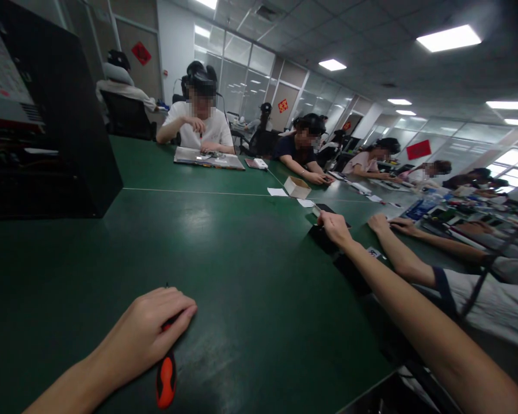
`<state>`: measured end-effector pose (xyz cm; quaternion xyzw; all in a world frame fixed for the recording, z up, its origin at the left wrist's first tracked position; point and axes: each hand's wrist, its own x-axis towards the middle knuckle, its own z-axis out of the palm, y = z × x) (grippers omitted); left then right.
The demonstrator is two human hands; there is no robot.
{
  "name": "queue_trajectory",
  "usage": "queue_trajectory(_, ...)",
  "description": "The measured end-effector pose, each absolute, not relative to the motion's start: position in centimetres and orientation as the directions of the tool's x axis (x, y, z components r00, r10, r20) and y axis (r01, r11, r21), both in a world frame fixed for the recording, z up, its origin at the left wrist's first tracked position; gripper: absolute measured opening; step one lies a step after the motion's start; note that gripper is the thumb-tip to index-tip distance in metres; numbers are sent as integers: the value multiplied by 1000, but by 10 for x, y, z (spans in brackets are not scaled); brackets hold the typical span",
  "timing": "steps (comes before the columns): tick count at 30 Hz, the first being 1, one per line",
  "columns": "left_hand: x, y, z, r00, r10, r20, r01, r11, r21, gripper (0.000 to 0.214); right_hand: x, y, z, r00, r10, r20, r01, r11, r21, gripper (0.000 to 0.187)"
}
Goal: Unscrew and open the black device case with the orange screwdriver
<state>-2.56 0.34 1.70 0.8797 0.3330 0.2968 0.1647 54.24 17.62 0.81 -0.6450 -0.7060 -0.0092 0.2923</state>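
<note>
My left hand [162, 319] rests on the green table with its fingers curled over a screwdriver [166, 382]. The orange-and-black handle sticks out below the palm, and a dark tip shows just past the knuckles. Farther off on the right, my right hand [334, 229] is stretched out with closed fingers beside a flat dark object [328, 210]. A pale edge shows at the fingertips, but I cannot make out what they grip. Under that hand a dark shape or shadow lies on the table.
A black computer case [69, 126] stands at the left. Across the green table [224, 253] a person works over a flat panel [209, 158]. A small open box [297, 187] and white papers [277, 192] lie mid-table. A co-worker's forearm [399, 247] rests to the right of mine.
</note>
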Motion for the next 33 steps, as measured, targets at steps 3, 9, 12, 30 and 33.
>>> queue_trajectory(3, -22, 4, 16, 561, 721, 407, 521, -690, 503, 26, 542, 178, 6, 75, 894, 442, 899, 131, -418, 32)
queue_trajectory(9, -23, 5, 7, 472, 760, 448, 557, -650, 517, 27, 562, 173, 29, 268, 843, 466, 842, 30, -539, 33)
queue_trajectory(12, -29, 8, 3, 414, 758, 504, 578, -647, 498, 29, 577, 144, 48, 304, 830, 467, 829, 11, -559, 32)
queue_trajectory(30, -36, 9, 14, 521, 729, 444, 612, -682, 400, 32, 551, 127, 38, -139, 981, 135, 838, 189, -512, 32)
queue_trajectory(33, -39, 11, 8, 513, 725, 460, 604, -685, 407, 30, 556, 127, 24, -154, 980, 124, 831, 196, -520, 30)
